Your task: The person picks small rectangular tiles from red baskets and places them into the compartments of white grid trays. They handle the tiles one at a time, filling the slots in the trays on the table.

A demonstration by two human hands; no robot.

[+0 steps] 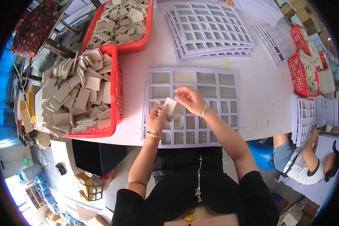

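Observation:
My left hand (157, 117) is closed around small flat off-white tiles (170, 106), held up over a white grid frame (195, 69). Close by on the right, my right hand (191, 101) hovers with bent fingers slightly apart, its fingertips near the tile's upper edge. Nothing shows in it. The frame lies flat on the white table in front of me. It has rows of rectangular openings, larger in the far rows and smaller in the near ones. One far opening (183, 77) looks paler than its neighbours. Both hands cover part of the frame's middle.
Red plastic baskets (119, 94) heaped with loose tiles (77, 88) stand at the left. Beyond the frame lies a stack of similar grids (214, 28). Another grid (272, 43) and more red baskets (299, 73) are at the right, where another person (309, 162) handles grids (305, 116).

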